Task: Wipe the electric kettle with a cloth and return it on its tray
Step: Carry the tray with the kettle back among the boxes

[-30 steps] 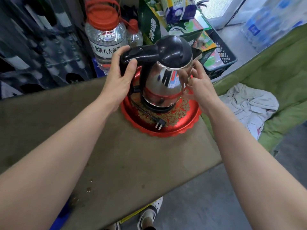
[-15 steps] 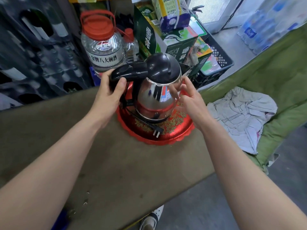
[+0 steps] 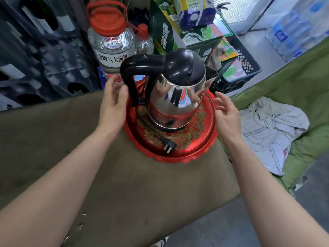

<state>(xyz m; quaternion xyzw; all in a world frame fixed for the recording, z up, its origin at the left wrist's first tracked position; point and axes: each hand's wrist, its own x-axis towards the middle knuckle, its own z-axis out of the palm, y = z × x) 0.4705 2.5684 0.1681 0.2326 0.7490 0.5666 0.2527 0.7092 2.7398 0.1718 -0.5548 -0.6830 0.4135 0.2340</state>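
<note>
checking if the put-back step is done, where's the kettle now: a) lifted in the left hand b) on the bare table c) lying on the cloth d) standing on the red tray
d: the kettle stands upright on the red tray, with the left hand and right hand open on either side of it.

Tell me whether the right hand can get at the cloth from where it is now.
Probably yes. The right hand is open and holds nothing, beside the tray. The cloth lies uncovered on the green cover to its right, with nothing between them.
</note>
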